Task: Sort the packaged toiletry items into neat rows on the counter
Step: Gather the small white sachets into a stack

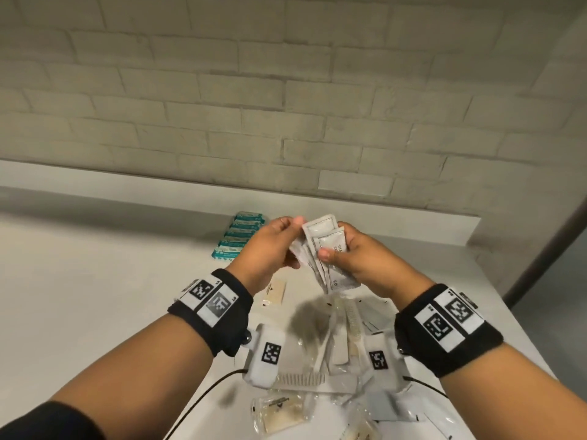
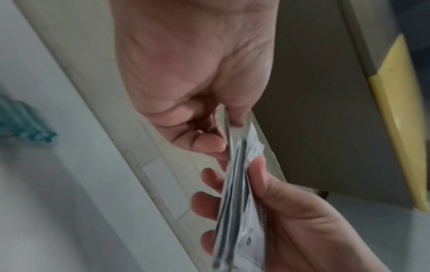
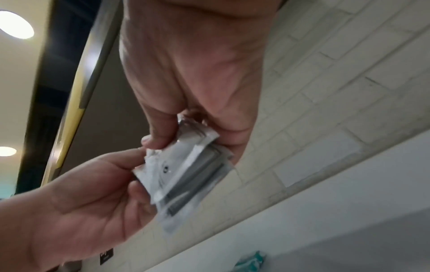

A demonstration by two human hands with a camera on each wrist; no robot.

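Note:
Both hands hold a fanned stack of white and silver sachets (image 1: 324,241) in the air above the counter (image 1: 95,296). My right hand (image 1: 336,241) grips the stack, thumb on the front sachet and fingers behind. My left hand (image 1: 295,242) pinches the stack's left side. In the left wrist view the sachets (image 2: 235,193) appear edge-on, with the left hand (image 2: 223,128) pinching their top and the right hand (image 2: 291,211) below. The right wrist view has the right hand (image 3: 167,136) and the left hand (image 3: 130,165) on the sachets (image 3: 186,174).
A neat row of several teal packets (image 1: 239,236) lies at the back of the counter, left of my hands. Below my wrists is a loose pile of clear-wrapped items (image 1: 333,338), a comb (image 1: 301,381) and beige packets (image 1: 275,292). The counter's right edge (image 1: 524,312) drops off.

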